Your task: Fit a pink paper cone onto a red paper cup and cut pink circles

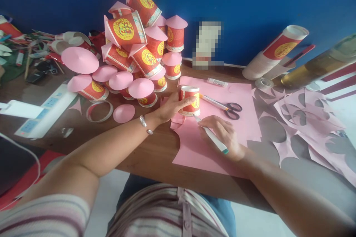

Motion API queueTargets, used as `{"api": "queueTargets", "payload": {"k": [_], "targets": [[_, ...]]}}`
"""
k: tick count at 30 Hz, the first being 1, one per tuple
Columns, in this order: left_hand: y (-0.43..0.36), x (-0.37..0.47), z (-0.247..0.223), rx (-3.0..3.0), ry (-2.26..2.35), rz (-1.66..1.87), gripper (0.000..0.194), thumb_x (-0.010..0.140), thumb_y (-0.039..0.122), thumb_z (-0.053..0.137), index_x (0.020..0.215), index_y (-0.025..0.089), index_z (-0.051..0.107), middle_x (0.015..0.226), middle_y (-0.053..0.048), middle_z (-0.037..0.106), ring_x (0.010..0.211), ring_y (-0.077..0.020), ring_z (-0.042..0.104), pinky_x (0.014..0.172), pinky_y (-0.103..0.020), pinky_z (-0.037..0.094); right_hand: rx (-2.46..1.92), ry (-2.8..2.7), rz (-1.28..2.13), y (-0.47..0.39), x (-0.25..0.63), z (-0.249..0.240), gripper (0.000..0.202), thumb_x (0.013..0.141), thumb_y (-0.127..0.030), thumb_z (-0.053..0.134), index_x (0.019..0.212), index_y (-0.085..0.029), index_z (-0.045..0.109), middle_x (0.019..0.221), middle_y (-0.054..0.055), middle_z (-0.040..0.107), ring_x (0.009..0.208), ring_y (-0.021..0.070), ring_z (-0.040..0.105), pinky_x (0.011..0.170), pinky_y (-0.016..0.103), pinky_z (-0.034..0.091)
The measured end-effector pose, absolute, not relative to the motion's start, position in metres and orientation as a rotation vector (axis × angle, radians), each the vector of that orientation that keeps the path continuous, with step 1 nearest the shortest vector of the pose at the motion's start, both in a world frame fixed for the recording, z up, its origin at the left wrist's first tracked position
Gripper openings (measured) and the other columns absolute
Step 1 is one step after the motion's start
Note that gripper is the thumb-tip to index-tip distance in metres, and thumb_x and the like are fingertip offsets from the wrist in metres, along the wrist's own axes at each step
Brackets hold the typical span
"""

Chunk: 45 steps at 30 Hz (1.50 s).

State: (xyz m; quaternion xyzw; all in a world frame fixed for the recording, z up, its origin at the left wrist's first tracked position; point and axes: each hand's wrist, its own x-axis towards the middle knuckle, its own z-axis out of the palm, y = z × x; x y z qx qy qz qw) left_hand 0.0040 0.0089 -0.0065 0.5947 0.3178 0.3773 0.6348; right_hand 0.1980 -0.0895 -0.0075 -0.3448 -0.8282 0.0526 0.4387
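A red paper cup [187, 100] with a yellow round print stands on a sheet of pink paper [205, 148]. My left hand [175, 105] is wrapped round the cup's side, thumb across its front. Between the fingers of my right hand [222, 133] is a white marker pen [213, 139] with a green end; its tip is at the cup's base, on the pink paper. Scissors [233, 110] with black handles lie just right of the cup, beside an orange-and-white pen [213, 100]. A small pink paper piece [178, 119] sits under the cup's left edge.
Several red cups with pink cone tops [125, 31] are piled at the back left. A white power strip [46, 109] and a paper ring [99, 112] lie left. Pink paper offcuts [306, 118], a cup stack [275, 52] and a bottle [322, 61] are right. A blue wall [250, 3] stands behind.
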Motion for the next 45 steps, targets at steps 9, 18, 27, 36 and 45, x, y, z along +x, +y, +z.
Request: {"api": "queueTargets", "payload": {"k": [9,18,27,36,45], "targets": [[0.008,0.004,-0.004,1.4,0.745,0.854,0.049,0.087,0.058,0.072,0.112,0.016,0.065,0.107,-0.01,0.074,0.102,-0.0262,0.069,0.084,-0.035,0.056,-0.858,-2.082,0.125,-0.088,0.198,-0.008,0.023,0.096,-0.006,0.059,0.113,-0.022,0.06,0.085,0.004,0.071,0.074,0.0179,0.069,0.064,0.031,0.058],[0.01,0.004,-0.007,1.385,0.717,0.853,0.049,0.087,0.058,0.073,0.112,0.016,0.064,0.108,-0.01,0.074,0.103,-0.0268,0.07,0.081,-0.034,0.056,-0.906,-2.083,0.154,-0.091,0.199,-0.009,0.023,0.096,-0.008,0.059,0.114,-0.023,0.064,0.088,0.005,0.073,0.076,0.0191,0.072,0.067,0.032,0.059],[0.01,0.003,-0.01,1.368,0.726,0.851,0.051,0.086,0.059,0.074,0.113,0.016,0.064,0.112,-0.012,0.074,0.105,-0.0276,0.07,0.083,-0.035,0.057,-0.917,-2.087,0.172,-0.094,0.198,-0.004,0.022,0.097,-0.008,0.058,0.113,-0.023,0.063,0.089,0.005,0.072,0.077,0.0185,0.071,0.068,0.031,0.058],[0.009,0.003,-0.005,1.398,0.724,0.851,0.05,0.089,0.056,0.072,0.119,0.017,0.063,0.11,-0.01,0.073,0.108,-0.028,0.068,0.088,-0.036,0.055,-0.921,-2.07,0.146,-0.094,0.197,-0.003,0.023,0.097,-0.007,0.059,0.113,-0.023,0.061,0.088,0.004,0.072,0.076,0.0178,0.07,0.066,0.031,0.058],[0.008,0.003,-0.005,1.403,0.742,0.851,0.053,0.089,0.056,0.071,0.123,0.016,0.063,0.114,-0.012,0.073,0.108,-0.0286,0.069,0.093,-0.04,0.054,-0.962,-2.085,0.152,-0.097,0.197,0.003,0.022,0.096,-0.007,0.059,0.113,-0.021,0.061,0.091,0.006,0.072,0.079,0.0186,0.072,0.07,0.032,0.06]]}}
